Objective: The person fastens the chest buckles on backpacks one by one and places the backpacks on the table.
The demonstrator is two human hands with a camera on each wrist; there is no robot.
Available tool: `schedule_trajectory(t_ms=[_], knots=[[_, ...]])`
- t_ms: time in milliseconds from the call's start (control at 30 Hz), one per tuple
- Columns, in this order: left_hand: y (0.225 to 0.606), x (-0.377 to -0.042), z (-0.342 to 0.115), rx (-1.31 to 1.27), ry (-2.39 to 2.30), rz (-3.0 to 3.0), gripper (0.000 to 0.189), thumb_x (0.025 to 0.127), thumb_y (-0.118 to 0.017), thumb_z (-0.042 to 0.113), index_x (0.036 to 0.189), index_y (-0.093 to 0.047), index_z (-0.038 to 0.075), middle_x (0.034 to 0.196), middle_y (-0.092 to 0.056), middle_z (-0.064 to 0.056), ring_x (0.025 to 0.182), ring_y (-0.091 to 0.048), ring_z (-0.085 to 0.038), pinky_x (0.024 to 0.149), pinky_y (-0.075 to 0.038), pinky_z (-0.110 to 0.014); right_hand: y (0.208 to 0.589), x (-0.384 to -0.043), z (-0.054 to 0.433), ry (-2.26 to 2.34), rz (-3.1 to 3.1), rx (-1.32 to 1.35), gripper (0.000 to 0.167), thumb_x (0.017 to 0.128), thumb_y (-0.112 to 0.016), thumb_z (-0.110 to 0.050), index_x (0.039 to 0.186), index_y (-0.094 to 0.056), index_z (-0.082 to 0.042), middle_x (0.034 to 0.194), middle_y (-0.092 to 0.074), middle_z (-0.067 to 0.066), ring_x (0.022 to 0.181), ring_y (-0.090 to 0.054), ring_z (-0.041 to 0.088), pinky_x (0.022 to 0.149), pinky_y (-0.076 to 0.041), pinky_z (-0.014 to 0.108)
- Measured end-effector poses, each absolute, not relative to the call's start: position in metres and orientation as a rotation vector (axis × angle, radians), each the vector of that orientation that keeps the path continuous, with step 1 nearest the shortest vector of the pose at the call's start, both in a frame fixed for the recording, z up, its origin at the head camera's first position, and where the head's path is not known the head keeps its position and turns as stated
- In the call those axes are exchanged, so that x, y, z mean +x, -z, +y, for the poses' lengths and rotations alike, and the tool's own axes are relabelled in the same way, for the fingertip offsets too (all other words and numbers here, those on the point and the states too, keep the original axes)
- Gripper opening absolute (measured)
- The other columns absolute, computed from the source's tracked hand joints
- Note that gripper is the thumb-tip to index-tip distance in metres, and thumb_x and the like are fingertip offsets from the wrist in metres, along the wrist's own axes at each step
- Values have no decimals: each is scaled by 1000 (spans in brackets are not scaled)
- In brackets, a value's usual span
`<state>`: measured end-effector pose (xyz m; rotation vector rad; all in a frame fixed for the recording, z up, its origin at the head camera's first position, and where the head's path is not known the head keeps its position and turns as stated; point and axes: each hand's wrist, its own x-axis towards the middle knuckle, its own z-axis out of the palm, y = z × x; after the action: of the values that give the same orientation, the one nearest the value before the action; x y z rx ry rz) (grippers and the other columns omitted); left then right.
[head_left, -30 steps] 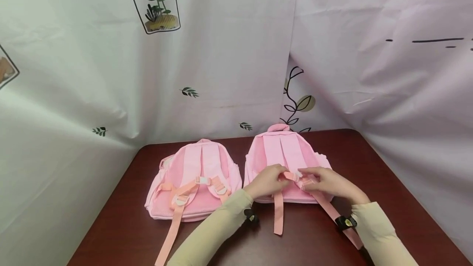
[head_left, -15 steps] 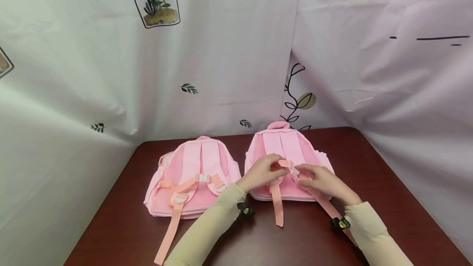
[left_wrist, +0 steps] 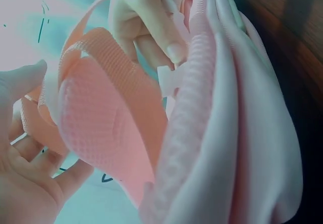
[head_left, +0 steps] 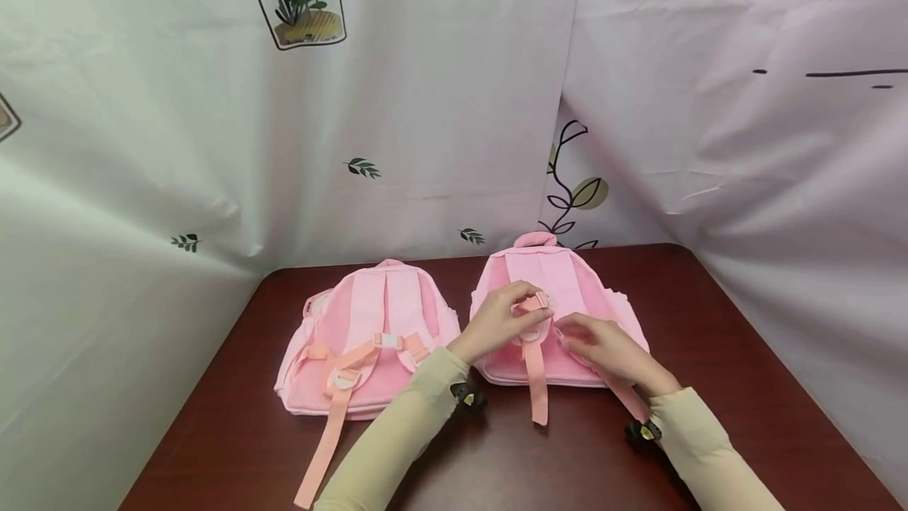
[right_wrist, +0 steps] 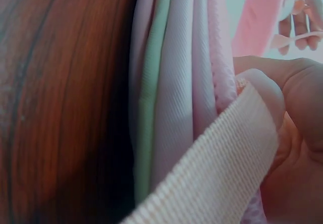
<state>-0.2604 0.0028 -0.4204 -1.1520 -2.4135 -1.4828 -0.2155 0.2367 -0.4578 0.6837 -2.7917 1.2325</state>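
Note:
A pink backpack (head_left: 567, 286) lies at the right with its straps facing up. My left hand (head_left: 494, 323) pinches the peach chest strap (head_left: 532, 303) near its buckle end, above the pack. A peach strap loop (left_wrist: 113, 62) stands raised beside that hand in the left wrist view. Lower on the right, my right hand (head_left: 608, 347) has its fingers curled around a small whitish buckle piece (head_left: 560, 333), mostly hidden by the fingertips. Another peach strap (right_wrist: 222, 153) runs past the right thumb in the right wrist view. There is a gap between the hands.
A second pink backpack (head_left: 369, 306) lies at the left, its chest buckle (head_left: 388, 341) joined and a loose peach strap (head_left: 328, 440) trailing forward. Both packs are on a dark red-brown table (head_left: 234, 385). A pale printed cloth (head_left: 440, 117) hangs behind and at both sides.
My left hand has moved up and left with its strap end, away from the right hand. The buckle ends, together a second ago, are now apart. The left backpack stays put.

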Motion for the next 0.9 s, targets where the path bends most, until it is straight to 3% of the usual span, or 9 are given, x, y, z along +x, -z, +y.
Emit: schedule_trajectory(t_ms=[233, 633, 900], knots=[[417, -259, 2, -1148, 1536, -2373, 22, 93, -75, 27, 108, -70, 11, 102, -69, 3, 96, -62, -6, 86, -53, -21, 462, -219, 231, -1199, -2798, 774, 24, 94, -72, -15, 118, -70, -16, 115, -71, -2, 111, -63, 18, 98, -50, 44], [408, -255, -5, -995, 1465, -2347, 25, 93, -75, 30, 112, -71, 14, 89, -65, 7, 87, -58, -7, 77, -51, -25, 458, -224, 228, -973, -2844, 807, 26, 90, -73, -4, 116, -74, -6, 110, -73, 2, 105, -66, 23, 95, -51, 50], [405, -254, -13, -905, 1592, -2295, 24, 92, -76, 32, 111, -73, 18, 89, -69, 9, 86, -61, -7, 76, -53, -27, 455, -221, 233, -952, -2793, 815, 21, 91, -75, -12, 112, -76, -12, 104, -73, -6, 95, -64, 10, 87, -54, 38]])
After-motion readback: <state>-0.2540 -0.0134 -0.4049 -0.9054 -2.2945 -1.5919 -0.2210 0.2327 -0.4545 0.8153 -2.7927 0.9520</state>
